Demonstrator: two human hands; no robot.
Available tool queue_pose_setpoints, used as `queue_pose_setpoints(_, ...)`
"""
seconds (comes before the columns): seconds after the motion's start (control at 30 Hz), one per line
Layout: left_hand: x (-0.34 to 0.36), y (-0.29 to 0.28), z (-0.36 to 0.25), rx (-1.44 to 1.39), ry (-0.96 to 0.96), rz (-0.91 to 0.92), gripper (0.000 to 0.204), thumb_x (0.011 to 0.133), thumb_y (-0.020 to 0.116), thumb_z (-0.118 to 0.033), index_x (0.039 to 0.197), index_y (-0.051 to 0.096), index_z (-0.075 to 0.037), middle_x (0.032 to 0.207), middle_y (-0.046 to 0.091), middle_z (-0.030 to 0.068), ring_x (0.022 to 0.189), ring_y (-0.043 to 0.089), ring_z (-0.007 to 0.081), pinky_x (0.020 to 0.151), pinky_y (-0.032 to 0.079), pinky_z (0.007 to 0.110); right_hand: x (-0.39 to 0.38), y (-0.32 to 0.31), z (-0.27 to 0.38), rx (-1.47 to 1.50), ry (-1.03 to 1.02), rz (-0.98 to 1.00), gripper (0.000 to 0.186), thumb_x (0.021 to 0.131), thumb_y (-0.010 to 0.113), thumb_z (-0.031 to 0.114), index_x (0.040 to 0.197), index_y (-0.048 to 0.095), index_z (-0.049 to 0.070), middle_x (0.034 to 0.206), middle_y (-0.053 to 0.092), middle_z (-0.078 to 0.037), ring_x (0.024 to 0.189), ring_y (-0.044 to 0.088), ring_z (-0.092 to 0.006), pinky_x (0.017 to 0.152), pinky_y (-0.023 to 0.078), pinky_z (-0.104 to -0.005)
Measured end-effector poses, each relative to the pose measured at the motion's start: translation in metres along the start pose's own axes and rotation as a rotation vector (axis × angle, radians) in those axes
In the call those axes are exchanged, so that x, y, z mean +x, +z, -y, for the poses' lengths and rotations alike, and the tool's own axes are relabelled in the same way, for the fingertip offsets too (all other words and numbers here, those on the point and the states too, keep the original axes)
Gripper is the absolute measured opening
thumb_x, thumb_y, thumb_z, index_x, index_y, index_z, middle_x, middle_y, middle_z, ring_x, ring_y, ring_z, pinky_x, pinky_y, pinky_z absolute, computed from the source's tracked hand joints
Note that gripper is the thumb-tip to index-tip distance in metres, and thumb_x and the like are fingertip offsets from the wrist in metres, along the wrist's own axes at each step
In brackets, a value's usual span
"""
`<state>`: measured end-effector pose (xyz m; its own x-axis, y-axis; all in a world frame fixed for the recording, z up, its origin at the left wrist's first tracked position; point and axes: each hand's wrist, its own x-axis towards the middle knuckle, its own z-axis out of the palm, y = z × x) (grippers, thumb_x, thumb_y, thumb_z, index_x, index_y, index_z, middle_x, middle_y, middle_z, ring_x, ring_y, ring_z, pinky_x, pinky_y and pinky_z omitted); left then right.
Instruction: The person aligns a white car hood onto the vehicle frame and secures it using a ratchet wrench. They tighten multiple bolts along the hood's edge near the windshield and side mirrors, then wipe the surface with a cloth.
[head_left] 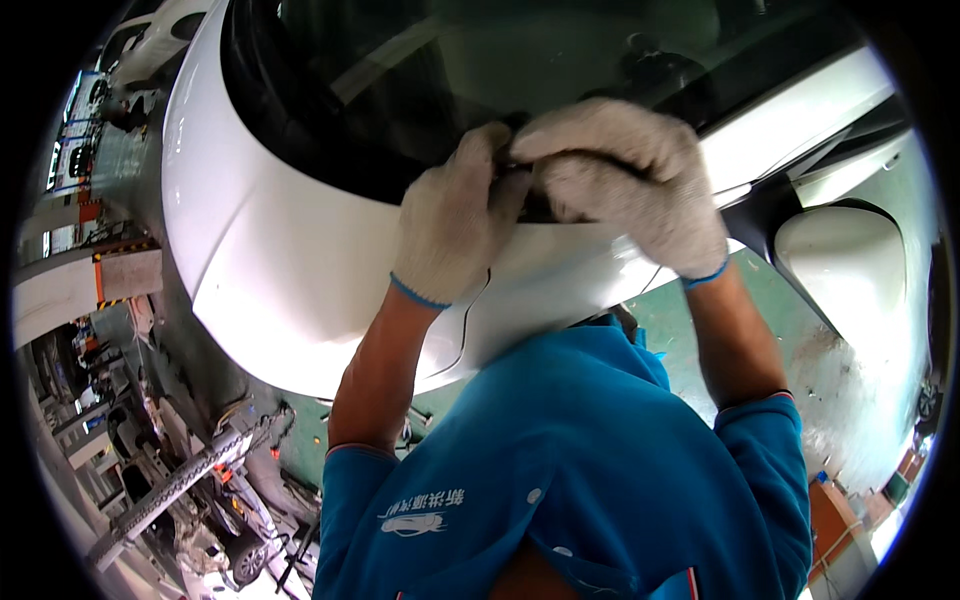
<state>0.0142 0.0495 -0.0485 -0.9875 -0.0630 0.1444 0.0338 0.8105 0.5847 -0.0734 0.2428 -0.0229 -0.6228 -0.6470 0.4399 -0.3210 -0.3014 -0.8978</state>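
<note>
Both my hands wear off-white knitted work gloves with blue cuffs. They meet over the lower edge of a white car's dark windshield [540,60], where the glass borders the white hood [290,260]. My left hand [455,215] is closed, thumb and fingers pressed together at a small dark part in the gap along the glass. Close beside it, my right hand [630,175] has its fingers curled toward the same spot, their tips nearly touching the left ones. The dark part between them is mostly hidden, and I cannot make out what it is.
A white side mirror [845,260] on a black arm juts out at right. A metal frame with a chain [175,490] and vehicle parts stand at lower left. Green floor [690,315] shows beside the car. An orange-brown box [835,525] is at lower right.
</note>
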Motion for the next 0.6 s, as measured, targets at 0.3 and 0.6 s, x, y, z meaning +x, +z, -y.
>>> queue_pose_setpoints(0.3,0.002,0.0,0.01,-0.074,0.047,-0.025,0.043,0.095,0.077,-0.012,0.132,0.059,-0.001,0.09,0.077,0.0183,0.076,0.078,0.0285,0.068,0.061,0.035,-0.02,-0.019,0.035,-0.858,0.117,-0.065,0.027,0.095,0.072,0.002,0.121,0.073,0.002,0.116,0.075,-0.016,0.104,0.073,-0.027,0.089,0.059,-0.0366)
queue_pose_setpoints(0.6,0.0,0.002,0.01,-0.121,-0.024,0.027,0.043,0.096,0.077,-0.017,0.131,0.058,-0.001,0.087,0.074,0.0184,0.071,0.076,0.0313,0.065,0.061,0.04,-0.002,-0.026,0.027,-0.434,-0.038,0.096,0.022,0.087,0.076,0.001,0.109,0.075,0.0,0.105,0.073,-0.014,0.096,0.071,-0.0241,0.081,0.057,-0.0352)
